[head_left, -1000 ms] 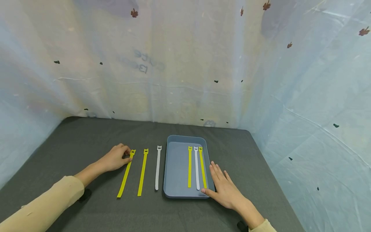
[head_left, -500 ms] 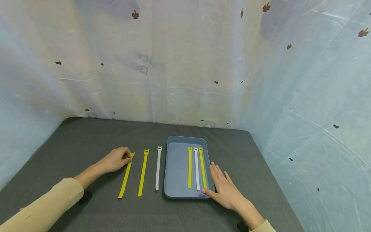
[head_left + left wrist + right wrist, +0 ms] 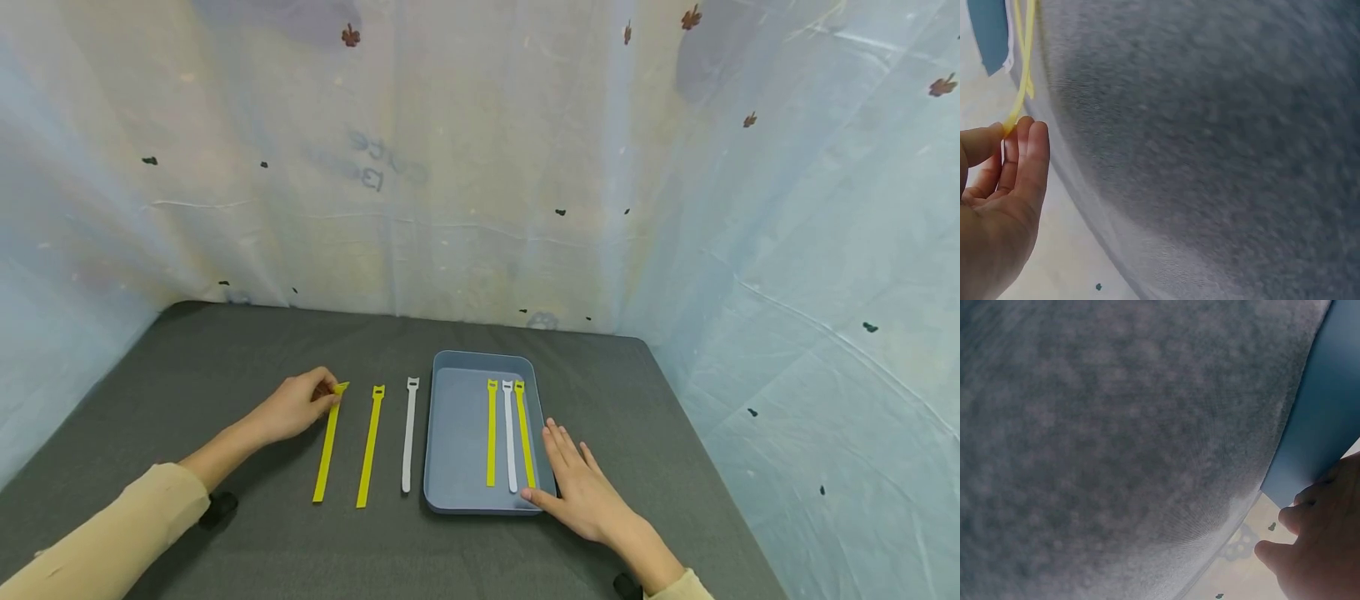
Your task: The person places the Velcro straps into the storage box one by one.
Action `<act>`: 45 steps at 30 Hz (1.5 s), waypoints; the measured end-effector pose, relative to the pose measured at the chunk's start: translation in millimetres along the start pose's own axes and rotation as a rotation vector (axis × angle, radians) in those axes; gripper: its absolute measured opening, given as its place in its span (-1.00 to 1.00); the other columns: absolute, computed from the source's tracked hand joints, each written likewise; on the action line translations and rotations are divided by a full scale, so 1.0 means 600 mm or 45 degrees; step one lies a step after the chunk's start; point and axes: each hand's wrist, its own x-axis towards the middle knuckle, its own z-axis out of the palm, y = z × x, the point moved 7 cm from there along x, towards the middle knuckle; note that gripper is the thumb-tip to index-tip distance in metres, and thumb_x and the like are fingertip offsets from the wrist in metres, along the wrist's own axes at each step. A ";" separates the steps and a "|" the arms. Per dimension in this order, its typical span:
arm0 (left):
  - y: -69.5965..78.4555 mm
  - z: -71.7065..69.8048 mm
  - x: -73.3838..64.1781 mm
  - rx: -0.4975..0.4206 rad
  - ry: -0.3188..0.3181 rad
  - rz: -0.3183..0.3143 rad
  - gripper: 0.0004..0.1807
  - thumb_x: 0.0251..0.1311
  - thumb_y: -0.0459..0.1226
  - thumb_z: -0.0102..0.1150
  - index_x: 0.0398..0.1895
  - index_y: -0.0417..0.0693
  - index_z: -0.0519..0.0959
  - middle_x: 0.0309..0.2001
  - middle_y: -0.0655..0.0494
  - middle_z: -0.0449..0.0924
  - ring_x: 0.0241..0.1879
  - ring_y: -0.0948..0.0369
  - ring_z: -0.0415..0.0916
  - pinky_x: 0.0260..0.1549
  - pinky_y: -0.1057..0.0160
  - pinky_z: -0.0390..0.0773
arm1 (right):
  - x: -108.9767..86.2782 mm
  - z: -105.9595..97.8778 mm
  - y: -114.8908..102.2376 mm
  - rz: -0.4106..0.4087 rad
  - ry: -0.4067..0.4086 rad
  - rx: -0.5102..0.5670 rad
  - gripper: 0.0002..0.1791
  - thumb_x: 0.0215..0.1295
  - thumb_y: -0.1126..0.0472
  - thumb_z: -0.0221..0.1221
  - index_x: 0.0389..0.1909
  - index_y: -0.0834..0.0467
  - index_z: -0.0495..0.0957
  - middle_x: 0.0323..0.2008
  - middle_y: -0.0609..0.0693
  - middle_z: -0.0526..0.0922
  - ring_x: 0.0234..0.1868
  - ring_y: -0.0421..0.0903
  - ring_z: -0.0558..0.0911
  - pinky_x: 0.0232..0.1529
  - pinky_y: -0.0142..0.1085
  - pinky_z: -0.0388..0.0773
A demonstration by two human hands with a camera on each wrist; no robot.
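Observation:
My left hand (image 3: pixel 298 403) pinches the slotted head of a yellow cable strap (image 3: pixel 327 454) between thumb and fingertips; in the left wrist view that strap (image 3: pixel 1025 69) bends as its head is raised. A second yellow strap (image 3: pixel 369 450) and a white strap (image 3: pixel 408 437) lie to its right on the cloth. The blue-grey tray (image 3: pixel 453 442) holds two more yellow straps (image 3: pixel 491 433) and a white one (image 3: pixel 509 437), side by side along its right half. My right hand (image 3: pixel 585 492), fingers straight and spread, rests at the tray's right rim, its thumb over the near right corner.
A dark grey cloth (image 3: pixel 247 542) covers the table. Behind it and to both sides hangs pale plastic sheeting (image 3: pixel 465 167) with dark and brown marks. The tray's side wall (image 3: pixel 1319 406) stands beside my right hand in the right wrist view.
My left hand has lifted the head of the leftmost yellow strap, tilting it, and the strap's near end has slid slightly away from me and to the right. My right hand has stayed put.

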 end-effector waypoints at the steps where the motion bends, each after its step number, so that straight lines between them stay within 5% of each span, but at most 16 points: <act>1: 0.001 -0.002 0.000 -0.012 0.007 -0.005 -0.89 0.51 -0.36 0.15 -0.02 -0.22 0.52 -0.22 0.03 0.65 -0.31 0.16 0.60 -0.43 0.21 0.58 | 0.000 0.000 0.000 -0.002 0.007 0.001 0.12 0.41 -0.38 0.16 0.65 0.27 -0.03 0.67 0.18 -0.08 0.65 0.20 -0.01 0.53 0.32 -0.05; 13: 0.028 -0.019 -0.008 -0.151 0.096 -0.008 -0.80 0.53 -0.38 0.10 0.10 -0.29 0.47 -0.10 -0.09 0.62 -0.27 0.05 0.66 -0.29 0.07 0.70 | 0.000 0.001 0.000 0.000 -0.006 0.020 0.12 0.41 -0.41 0.14 0.65 0.26 -0.04 0.67 0.17 -0.10 0.65 0.20 -0.03 0.53 0.32 -0.06; 24: 0.053 -0.031 -0.015 -0.176 0.137 -0.006 -0.76 0.58 -0.32 0.07 0.15 -0.28 0.44 -0.17 -0.07 0.58 -0.31 -0.05 0.61 -0.44 0.19 0.57 | 0.000 0.000 -0.001 -0.009 -0.001 0.025 0.13 0.41 -0.42 0.13 0.65 0.26 -0.04 0.67 0.18 -0.10 0.65 0.20 -0.03 0.53 0.33 -0.07; 34: 0.059 -0.037 -0.014 -0.245 0.172 -0.027 -0.73 0.60 -0.26 0.06 0.18 -0.25 0.42 -0.06 -0.15 0.57 -0.33 -0.05 0.63 -0.34 -0.01 0.68 | 0.001 0.000 0.000 0.001 -0.013 0.012 0.14 0.40 -0.44 0.11 0.66 0.25 -0.06 0.67 0.17 -0.11 0.65 0.20 -0.03 0.54 0.32 -0.07; 45: 0.096 -0.042 -0.011 -0.319 0.250 -0.021 -0.68 0.60 -0.23 0.06 0.20 -0.29 0.41 0.04 -0.23 0.57 -0.42 0.01 0.62 -0.37 0.05 0.68 | 0.003 0.003 0.003 0.017 -0.021 0.005 0.15 0.39 -0.45 0.11 0.66 0.24 -0.07 0.67 0.16 -0.11 0.65 0.20 -0.04 0.54 0.32 -0.08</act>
